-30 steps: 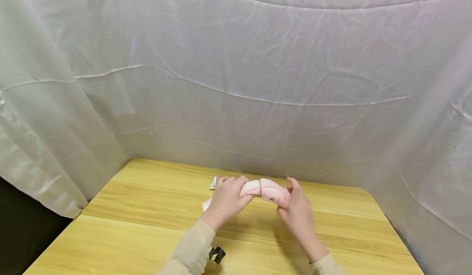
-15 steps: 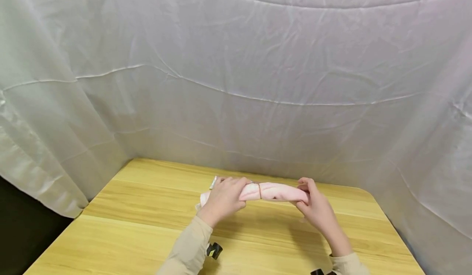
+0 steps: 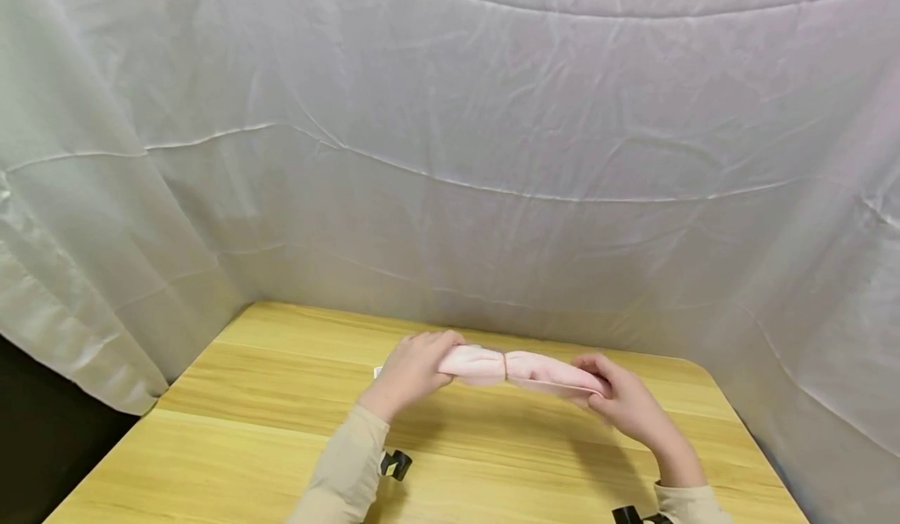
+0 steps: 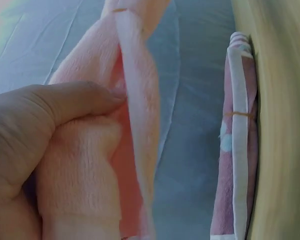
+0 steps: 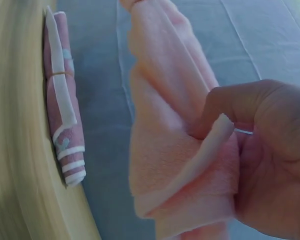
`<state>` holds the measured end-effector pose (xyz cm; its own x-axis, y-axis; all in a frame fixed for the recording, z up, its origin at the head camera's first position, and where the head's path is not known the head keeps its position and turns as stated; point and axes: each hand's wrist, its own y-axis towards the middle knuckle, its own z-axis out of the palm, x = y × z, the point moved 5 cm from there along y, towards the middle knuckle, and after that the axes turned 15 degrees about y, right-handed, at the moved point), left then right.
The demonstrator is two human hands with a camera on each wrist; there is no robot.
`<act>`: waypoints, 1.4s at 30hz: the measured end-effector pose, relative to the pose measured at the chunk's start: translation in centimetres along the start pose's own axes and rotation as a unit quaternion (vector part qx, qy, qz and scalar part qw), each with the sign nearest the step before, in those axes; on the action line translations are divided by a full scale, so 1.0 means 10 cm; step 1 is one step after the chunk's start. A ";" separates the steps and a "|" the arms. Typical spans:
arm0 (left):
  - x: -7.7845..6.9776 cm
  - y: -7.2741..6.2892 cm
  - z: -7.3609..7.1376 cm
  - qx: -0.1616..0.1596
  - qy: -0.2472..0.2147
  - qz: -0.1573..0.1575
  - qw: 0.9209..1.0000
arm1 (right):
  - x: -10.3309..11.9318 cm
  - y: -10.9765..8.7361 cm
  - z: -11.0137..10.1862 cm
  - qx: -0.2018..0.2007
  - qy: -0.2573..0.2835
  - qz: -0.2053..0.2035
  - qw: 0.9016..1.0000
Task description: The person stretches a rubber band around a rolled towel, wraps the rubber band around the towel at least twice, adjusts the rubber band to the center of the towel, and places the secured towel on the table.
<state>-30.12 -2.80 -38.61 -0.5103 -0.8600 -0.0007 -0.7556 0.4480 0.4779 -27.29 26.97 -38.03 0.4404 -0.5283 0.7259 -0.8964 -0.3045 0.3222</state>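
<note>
Between both hands a pale pink rolled towel is held up over the table, bowed slightly upward. A thin brown rubber band cinches it at the middle. My left hand grips its left end, the thumb lying along a fold in the left wrist view. At the other end my right hand pinches the cloth between thumb and fingers. There the right wrist view shows a loose white edge of the towel folding outward beside the thumb.
Behind it, at the table's back edge, lies a second rolled towel, mauve with white trim and a band of its own. The head view mostly hides it. A grey-white curtain hangs behind the wooden table.
My right hand has moved right along the pink towel to its end, and the towel has straightened from a tighter bend. My left hand has shifted slightly left.
</note>
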 end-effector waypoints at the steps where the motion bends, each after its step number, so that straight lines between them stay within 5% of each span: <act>1: 0.02 0.00 0.01 0.002 -0.002 0.002 1.000 | -0.01 0.00 -0.01 0.003 -0.008 0.000 1.000; 9: 0.18 -0.02 0.06 0.020 -0.019 -0.005 1.000 | -0.09 0.02 0.00 -0.006 -0.037 0.014 0.999; 16: 0.37 -0.04 0.14 0.043 -0.031 -0.038 0.998 | -0.16 0.08 0.17 -0.041 -0.082 -0.025 0.995; 27: 0.65 -0.13 0.34 0.012 -0.061 -0.076 0.995 | -0.19 0.15 0.54 -0.069 -0.152 -0.116 0.979; 36: 0.76 -0.20 0.51 -0.002 -0.061 -0.077 0.995 | -0.34 0.18 0.73 -0.049 -0.155 -0.079 0.983; 42: 0.78 -0.23 0.62 0.026 -0.065 -0.089 0.993 | -0.38 0.17 0.78 -0.035 -0.148 -0.044 0.987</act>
<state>-34.95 -9.03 -45.17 -0.4124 -0.8894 -0.1975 -0.8575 0.3058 0.4137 -30.13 22.28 -44.94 0.5025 -0.7136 0.4881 -0.8512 -0.3093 0.4241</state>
